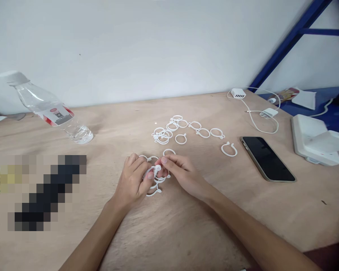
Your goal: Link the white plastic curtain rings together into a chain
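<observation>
Gripped a white ring (157,168) at its knob with left hand (135,177) and right hand (183,171), over nearer rings (158,191); could not tell whether joined. Beyond, saw farther rings (172,130), mostly closed-looking; near the phone (268,159), one gaping ring (229,155).

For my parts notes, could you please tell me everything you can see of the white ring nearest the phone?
The ring is thin, white and plastic-looking: a roundish loop left open by a gap on its far side, with a small knob-like bulge at each end. It lies on the wooden-looking table, just left of the phone, and touches no other ring.
</observation>
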### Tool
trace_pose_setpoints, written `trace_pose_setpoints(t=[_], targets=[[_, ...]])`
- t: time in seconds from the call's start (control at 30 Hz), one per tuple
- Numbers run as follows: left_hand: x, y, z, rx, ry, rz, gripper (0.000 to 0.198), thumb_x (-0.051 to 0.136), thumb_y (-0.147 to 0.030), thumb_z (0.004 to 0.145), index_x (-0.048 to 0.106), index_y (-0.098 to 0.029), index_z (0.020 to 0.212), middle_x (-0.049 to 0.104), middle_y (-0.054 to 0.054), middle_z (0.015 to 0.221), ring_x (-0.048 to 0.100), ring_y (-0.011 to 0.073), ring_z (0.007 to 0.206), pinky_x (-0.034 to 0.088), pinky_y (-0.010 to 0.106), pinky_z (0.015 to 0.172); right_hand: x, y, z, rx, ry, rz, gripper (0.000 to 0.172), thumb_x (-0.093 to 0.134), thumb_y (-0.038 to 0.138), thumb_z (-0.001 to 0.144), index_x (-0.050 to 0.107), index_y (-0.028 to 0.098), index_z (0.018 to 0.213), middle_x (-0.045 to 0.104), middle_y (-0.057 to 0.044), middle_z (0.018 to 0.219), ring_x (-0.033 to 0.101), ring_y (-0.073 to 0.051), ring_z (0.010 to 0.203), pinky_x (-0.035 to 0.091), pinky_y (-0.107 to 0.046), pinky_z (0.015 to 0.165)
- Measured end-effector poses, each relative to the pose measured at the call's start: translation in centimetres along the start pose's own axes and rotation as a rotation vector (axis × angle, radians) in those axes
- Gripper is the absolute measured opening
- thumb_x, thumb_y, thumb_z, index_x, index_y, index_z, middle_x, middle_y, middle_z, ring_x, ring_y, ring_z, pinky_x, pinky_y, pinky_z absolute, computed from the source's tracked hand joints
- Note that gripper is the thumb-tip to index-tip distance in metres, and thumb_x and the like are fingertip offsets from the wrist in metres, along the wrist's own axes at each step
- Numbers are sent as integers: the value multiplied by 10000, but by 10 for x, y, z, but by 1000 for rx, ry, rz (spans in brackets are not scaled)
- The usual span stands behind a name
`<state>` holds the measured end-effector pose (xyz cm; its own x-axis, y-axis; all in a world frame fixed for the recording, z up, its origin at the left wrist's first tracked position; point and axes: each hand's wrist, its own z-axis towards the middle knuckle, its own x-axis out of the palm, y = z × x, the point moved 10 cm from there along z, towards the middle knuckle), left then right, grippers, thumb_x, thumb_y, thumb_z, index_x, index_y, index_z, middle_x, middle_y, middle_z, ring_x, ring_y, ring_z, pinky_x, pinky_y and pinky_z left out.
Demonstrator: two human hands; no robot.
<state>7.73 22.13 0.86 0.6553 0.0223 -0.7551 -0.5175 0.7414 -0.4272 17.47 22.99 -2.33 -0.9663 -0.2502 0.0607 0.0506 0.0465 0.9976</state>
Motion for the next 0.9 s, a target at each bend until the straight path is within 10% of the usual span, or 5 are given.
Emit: trace_pose_setpoints(t=[0.53, 0.77, 0.9], targets=[[3, 6, 1, -60, 24, 1, 476, 220, -370, 981, 478, -190, 623, 480, 33, 623, 378, 180, 663, 333, 352, 642, -2, 1, 1, -62, -37, -116, 305, 551, 392, 860, 583, 170, 652, 592, 2, 653, 535, -121, 653, 423, -252, 644], [5, 8, 0, -69, 37, -25, 418, 229, -314, 982, 470, -188, 664, 495, 31, 641, 384, 177, 665, 337, 358, 662, -88, 18, -7, -72, -556, -637, 295, 491, 378, 879, 679, 172, 786, 557, 16, 581, 502, -132, 576, 360, -260, 574], [3, 7, 0, -58, 21, -31, 419, 222, -298, 983, 459, -190, 654, 498, 30, 643, 389, 177, 661, 338, 357, 665, -106, 10, -3, -45, -575, -882, 244, 531, 304, 838, 668, 168, 987, 634, -11, 699, 551, -157, 652, 397, -288, 654]])
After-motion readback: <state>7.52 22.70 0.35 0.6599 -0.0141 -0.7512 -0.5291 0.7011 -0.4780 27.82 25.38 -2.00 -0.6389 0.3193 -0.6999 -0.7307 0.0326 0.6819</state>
